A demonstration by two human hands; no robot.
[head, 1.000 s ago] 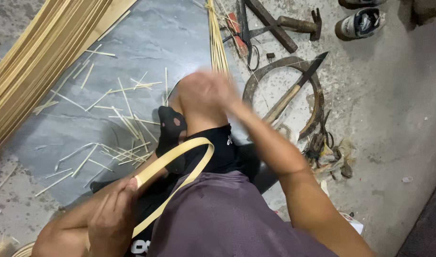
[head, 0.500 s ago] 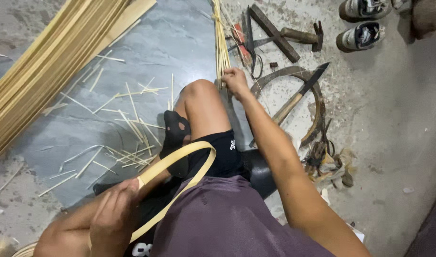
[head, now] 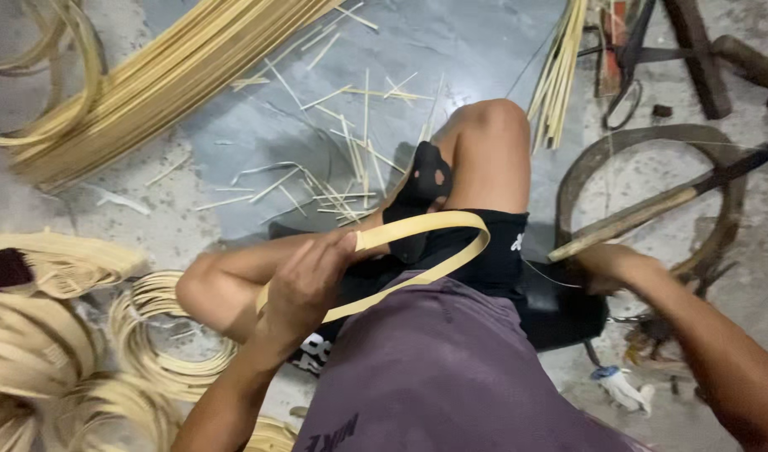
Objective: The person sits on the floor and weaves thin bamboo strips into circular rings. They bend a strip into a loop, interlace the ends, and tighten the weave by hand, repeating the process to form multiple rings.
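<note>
While the person sits on the floor (head: pixel 451 50) with one knee raised, the left hand (head: pixel 304 285) is closed around a flat bamboo strip (head: pixel 451 224) bent into a loop across the lap, at about 7 o'clock from the knee. The right hand (head: pixel 606 268), at 3 o'clock from the loop, seems to close on a thin wire (head: pixel 551 279), though blur makes that grip hard to judge. A knife (head: pixel 652 209) lies just above it, across a dark hoop (head: pixel 652 142). Long bamboo slats (head: pixel 149 84) lie at 10 o'clock, coils (head: pixel 158 351) at 8 o'clock, splinters (head: pixel 350 167) between.
</note>
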